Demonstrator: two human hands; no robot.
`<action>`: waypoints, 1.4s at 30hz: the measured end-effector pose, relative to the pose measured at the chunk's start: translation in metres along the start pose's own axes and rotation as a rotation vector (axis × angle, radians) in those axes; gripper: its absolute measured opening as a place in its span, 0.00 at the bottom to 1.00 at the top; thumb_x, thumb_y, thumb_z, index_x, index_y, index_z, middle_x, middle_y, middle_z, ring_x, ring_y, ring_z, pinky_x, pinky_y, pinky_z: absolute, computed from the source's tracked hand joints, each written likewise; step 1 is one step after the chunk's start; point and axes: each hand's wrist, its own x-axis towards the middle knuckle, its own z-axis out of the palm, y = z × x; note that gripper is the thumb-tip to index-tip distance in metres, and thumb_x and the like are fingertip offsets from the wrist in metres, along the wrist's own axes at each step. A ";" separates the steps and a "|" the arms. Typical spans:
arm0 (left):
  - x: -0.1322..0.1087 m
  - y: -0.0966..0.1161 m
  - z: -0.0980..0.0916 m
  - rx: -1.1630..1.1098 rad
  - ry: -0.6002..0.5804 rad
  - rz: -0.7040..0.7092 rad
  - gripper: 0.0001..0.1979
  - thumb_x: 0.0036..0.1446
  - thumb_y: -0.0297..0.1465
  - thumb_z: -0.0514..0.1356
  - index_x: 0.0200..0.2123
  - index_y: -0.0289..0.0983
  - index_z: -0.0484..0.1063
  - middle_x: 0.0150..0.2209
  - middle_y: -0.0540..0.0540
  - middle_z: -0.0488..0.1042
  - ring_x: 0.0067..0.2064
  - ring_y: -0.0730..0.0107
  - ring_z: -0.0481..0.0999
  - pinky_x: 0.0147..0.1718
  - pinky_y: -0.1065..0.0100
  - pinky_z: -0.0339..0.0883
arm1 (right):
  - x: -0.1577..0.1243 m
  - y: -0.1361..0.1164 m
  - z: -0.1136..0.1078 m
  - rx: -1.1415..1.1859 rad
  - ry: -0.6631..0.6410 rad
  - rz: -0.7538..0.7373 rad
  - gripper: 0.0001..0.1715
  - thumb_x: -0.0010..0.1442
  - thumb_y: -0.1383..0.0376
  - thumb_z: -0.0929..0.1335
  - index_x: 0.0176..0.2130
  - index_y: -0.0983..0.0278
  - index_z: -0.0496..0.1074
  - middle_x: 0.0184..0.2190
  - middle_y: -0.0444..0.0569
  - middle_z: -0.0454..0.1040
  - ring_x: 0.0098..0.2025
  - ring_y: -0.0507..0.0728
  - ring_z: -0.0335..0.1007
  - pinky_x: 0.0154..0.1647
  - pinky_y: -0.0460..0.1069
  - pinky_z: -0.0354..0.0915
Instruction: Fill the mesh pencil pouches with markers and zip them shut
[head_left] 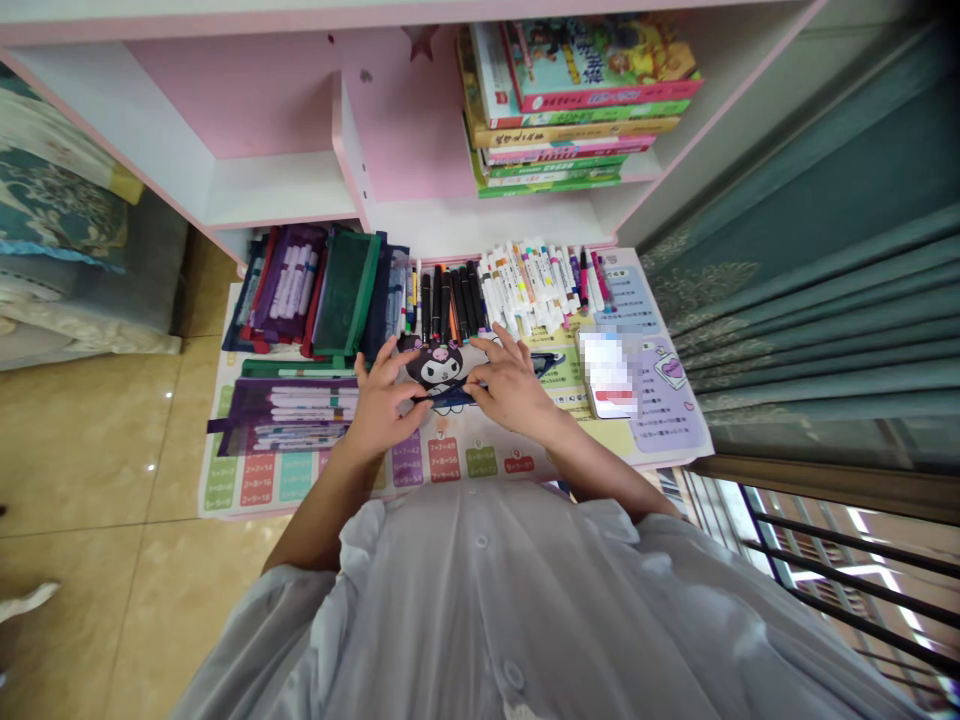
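Near the desk's front, a narrow dark blue pouch [450,398] lies across the printed mat, with its far end showing to the right of my right hand. The thumb and a finger of my left hand [388,405] pinch its left end. My right hand [510,388] grips it farther right between thumb and index finger, other fingers spread. Just behind the pouch is a cartoon figure [439,367] printed on the mat. Black markers [454,300] and a pile of white markers [529,280] lie beyond my hands.
Filled mesh pouches [296,285], one of them green [345,290], lie at the back left. A purple pouch of pens [300,415] is at the front left. A phone [611,375] rests on the right. Books [577,110] are stacked on the shelf [412,225].
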 end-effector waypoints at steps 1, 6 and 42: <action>0.000 0.000 0.000 0.002 -0.002 -0.002 0.09 0.60 0.40 0.62 0.32 0.44 0.79 0.64 0.45 0.70 0.74 0.46 0.52 0.68 0.35 0.32 | 0.000 0.000 0.000 0.000 0.000 0.001 0.12 0.62 0.66 0.68 0.30 0.62 0.80 0.66 0.55 0.67 0.75 0.77 0.43 0.68 0.81 0.47; 0.000 0.001 -0.003 0.004 -0.009 -0.021 0.10 0.60 0.41 0.61 0.31 0.43 0.78 0.64 0.46 0.69 0.74 0.45 0.52 0.69 0.36 0.31 | 0.000 0.005 0.002 0.012 0.028 -0.001 0.12 0.62 0.66 0.68 0.30 0.61 0.80 0.66 0.53 0.67 0.75 0.76 0.43 0.69 0.81 0.46; 0.001 0.000 -0.006 0.043 0.018 -0.003 0.09 0.60 0.39 0.61 0.32 0.43 0.78 0.63 0.45 0.70 0.73 0.43 0.53 0.68 0.33 0.32 | -0.006 0.013 -0.011 -0.024 0.031 0.078 0.11 0.62 0.65 0.68 0.29 0.62 0.79 0.66 0.54 0.67 0.75 0.77 0.44 0.65 0.83 0.50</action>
